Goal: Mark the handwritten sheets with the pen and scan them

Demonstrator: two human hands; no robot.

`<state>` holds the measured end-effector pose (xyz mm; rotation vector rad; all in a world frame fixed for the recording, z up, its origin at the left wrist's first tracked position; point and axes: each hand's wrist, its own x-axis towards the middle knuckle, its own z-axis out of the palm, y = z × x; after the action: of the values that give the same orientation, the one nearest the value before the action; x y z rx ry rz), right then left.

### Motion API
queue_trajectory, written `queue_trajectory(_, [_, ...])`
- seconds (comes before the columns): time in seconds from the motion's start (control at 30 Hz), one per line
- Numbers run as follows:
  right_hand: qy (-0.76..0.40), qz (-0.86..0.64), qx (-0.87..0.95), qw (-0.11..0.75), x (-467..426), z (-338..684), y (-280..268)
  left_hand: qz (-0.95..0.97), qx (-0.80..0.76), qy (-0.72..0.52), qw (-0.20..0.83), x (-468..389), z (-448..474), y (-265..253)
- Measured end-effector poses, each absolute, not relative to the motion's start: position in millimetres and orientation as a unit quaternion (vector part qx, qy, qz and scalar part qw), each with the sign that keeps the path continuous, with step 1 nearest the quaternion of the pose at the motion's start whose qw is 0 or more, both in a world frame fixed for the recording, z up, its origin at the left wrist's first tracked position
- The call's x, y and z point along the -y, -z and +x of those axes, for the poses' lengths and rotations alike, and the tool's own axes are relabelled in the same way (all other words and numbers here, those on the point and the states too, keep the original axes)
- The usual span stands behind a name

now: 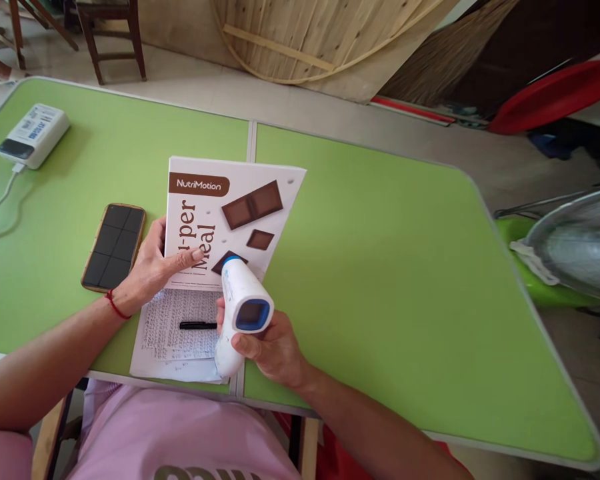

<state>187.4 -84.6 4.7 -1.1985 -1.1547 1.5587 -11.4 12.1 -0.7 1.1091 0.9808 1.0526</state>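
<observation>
Here, the left grip (155,265) is closed on the left edge of a white box (243,183) with chocolate pictures, while the right grip (277,350) wraps the handle of a white thermometer (229,353), its nose toward the box. On the green desk (405,287), left of the right grip, a black pen (198,326) lies on handwritten paper (163,340); a phone (114,247) lies just left of the left grip.

Tons of room for the right hand (277,350) across the right side of the surface (405,287); leftward, the phone (113,247), power bank (40,133) and cable (1,200) get in the way.
</observation>
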Motion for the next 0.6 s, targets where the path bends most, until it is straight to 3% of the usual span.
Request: queue_trajectory(0.6, [-0.638,-0.466,0.458,0.407,86.4,189.3,-2.7,0.511,-0.406,-0.45,0.61,-13.5,-11.2,-2.3])
